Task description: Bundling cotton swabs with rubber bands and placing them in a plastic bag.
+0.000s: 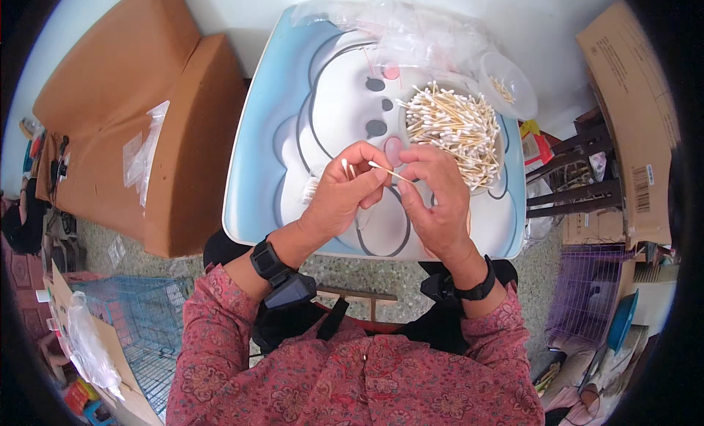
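Note:
My left hand [343, 190] is closed on a few cotton swabs, whose white tips poke up between its fingers. One cotton swab [394, 175] slants between my two hands, its upper white tip beside my left thumb. The thumb and fingers of my right hand [438, 197] pinch the other end of this swab. Just beyond my right hand, a round bowl [404, 122] is heaped with loose cotton swabs [453, 131]. A small cluster of white swab tips [311, 190] lies on the table, partly hidden behind my left hand.
The small table [253, 162] has a blue and white cartoon top. Clear plastic bags [411, 33] lie along its far edge, near a translucent tub [522, 88] holding a few swabs. A brown sofa [183, 132] stands left, a cardboard box [634, 110] right. Wire cages [139, 316] flank me.

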`<state>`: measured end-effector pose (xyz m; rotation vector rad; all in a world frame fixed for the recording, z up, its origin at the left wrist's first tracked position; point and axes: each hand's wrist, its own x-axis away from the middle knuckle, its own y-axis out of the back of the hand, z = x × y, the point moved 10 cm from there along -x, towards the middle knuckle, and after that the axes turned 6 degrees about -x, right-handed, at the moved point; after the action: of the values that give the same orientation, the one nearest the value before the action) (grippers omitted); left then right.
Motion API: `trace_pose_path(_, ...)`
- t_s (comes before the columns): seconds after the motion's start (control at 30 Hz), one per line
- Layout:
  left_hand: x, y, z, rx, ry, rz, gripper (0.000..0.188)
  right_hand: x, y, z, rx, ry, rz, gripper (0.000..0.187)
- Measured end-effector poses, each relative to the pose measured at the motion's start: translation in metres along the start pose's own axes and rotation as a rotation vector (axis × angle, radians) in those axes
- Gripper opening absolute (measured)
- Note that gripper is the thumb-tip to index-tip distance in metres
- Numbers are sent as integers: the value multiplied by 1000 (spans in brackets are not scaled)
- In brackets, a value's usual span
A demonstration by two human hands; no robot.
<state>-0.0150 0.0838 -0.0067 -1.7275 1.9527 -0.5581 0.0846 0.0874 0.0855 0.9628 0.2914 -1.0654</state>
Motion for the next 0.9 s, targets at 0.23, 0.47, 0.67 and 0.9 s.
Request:
trace_pose_path(0.23,-1,-1,3,6,-5,0,7,6,2,-20,-188,-143,-38,13)
trace_pose_path(0.47,0,0,2,18,-3,-8,8,9,-2,-24,-277,-210,-38,13)
trace_pose_path(0.67,0,0,1,41,-22,-3,9,12,-5,-26,-296,-203,-41,13)
trace_pose_path(0.9,1,3,1,48,-15,-9,9,13,-8,-27,-327,-214,-51,14)
